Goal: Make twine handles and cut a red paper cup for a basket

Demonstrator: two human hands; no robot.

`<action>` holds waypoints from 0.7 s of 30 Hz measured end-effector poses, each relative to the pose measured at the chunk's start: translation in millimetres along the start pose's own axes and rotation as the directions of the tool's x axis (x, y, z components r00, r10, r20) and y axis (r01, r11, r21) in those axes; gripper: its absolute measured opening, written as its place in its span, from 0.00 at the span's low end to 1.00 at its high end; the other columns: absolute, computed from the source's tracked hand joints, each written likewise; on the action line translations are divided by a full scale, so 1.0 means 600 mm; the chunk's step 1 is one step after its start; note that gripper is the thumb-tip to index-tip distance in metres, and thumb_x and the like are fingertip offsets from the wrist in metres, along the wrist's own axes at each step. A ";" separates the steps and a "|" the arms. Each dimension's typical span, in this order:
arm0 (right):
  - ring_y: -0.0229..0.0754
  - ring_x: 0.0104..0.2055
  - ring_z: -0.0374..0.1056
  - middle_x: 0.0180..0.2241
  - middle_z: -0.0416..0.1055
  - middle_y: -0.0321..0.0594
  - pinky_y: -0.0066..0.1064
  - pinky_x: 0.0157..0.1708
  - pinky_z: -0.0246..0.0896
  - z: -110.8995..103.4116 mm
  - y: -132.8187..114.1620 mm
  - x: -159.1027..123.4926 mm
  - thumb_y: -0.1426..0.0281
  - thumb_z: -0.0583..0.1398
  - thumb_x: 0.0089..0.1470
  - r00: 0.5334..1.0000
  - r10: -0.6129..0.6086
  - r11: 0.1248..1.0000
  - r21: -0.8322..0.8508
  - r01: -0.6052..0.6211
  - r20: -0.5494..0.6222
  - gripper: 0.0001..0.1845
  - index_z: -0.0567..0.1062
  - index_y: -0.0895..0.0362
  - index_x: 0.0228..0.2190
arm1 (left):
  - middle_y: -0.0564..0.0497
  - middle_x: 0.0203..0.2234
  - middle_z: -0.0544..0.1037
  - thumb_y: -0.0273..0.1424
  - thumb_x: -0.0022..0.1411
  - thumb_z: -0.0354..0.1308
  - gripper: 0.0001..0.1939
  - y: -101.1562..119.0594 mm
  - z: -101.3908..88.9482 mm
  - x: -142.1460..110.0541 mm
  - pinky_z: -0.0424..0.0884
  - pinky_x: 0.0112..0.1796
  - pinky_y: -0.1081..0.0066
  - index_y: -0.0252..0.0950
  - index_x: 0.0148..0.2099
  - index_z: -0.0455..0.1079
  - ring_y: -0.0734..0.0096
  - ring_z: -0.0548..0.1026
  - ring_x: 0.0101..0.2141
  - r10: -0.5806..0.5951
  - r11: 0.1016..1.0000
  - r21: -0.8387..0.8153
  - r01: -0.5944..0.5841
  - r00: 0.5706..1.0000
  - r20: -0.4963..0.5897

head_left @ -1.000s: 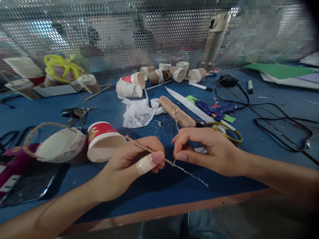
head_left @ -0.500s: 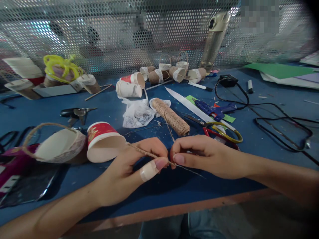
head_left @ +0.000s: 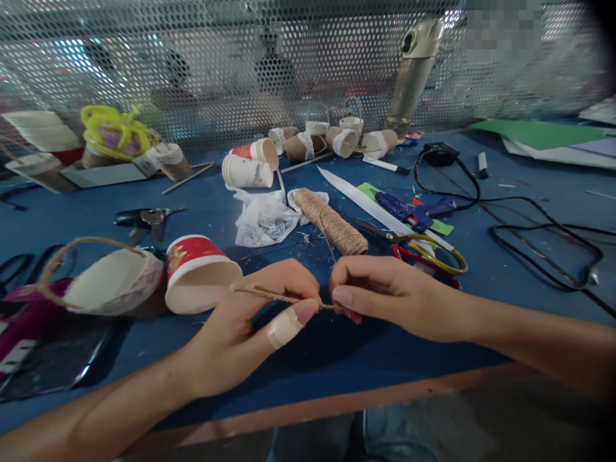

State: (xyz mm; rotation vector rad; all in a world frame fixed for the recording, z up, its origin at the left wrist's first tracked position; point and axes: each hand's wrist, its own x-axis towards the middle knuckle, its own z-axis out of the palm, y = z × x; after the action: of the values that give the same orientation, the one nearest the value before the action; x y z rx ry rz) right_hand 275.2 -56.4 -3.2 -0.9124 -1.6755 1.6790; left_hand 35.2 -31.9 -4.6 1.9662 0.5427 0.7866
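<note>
My left hand (head_left: 269, 321), with a bandage on its thumb, pinches a length of jute twine (head_left: 269, 294) between thumb and forefinger. The twine's free end lies across the back of that hand. My right hand (head_left: 385, 296) is closed on the same twine just to the right, its other fingers curled under. A strand runs back from my right hand to the spool of twine (head_left: 332, 221). Left of my hands, a red and white paper cup (head_left: 195, 273) lies on its side, beside a twine-wrapped cup basket (head_left: 144, 289) with lace and a looped handle.
Yellow-handled scissors (head_left: 440, 256) and a blue glue gun (head_left: 409, 208) lie to the right, with a black cable (head_left: 529, 208). White lace (head_left: 264, 218) lies behind my hands. Keys (head_left: 151, 219) and a phone (head_left: 58, 346) are at left. A bottle (head_left: 411, 80) stands by the perforated metal screen (head_left: 327, 64).
My right hand has turned slightly. The thin twine end that stuck out beneath it is now out of sight. Both hands have risen a little in view.
</note>
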 end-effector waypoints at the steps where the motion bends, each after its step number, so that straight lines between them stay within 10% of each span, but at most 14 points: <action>1: 0.34 0.31 0.64 0.29 0.68 0.31 0.25 0.33 0.59 0.000 0.001 0.000 0.63 0.65 0.65 1.000 0.002 1.000 0.013 -0.002 0.016 0.11 0.72 0.56 0.35 | 0.53 0.35 0.75 0.27 0.74 0.56 0.06 0.000 0.000 -0.001 0.69 0.38 0.75 0.39 0.42 0.74 0.73 0.74 0.35 0.005 1.000 0.008 -0.005 1.000 0.009; 21: 0.29 0.26 0.60 0.25 0.65 0.28 0.20 0.27 0.57 0.000 0.005 0.003 0.66 0.67 0.63 0.998 -0.025 0.992 0.127 0.018 0.060 0.11 0.72 0.58 0.33 | 0.54 0.36 0.76 0.23 0.72 0.56 0.07 0.004 -0.005 -0.003 0.72 0.36 0.76 0.40 0.44 0.73 0.74 0.76 0.35 0.010 0.992 0.123 -0.013 1.000 0.025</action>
State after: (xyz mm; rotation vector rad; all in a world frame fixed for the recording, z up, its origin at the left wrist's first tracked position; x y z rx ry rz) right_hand 274.6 -55.2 -6.2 -0.7872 -1.5916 1.7930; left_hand 31.8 -32.1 -2.1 2.0911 0.5782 0.7504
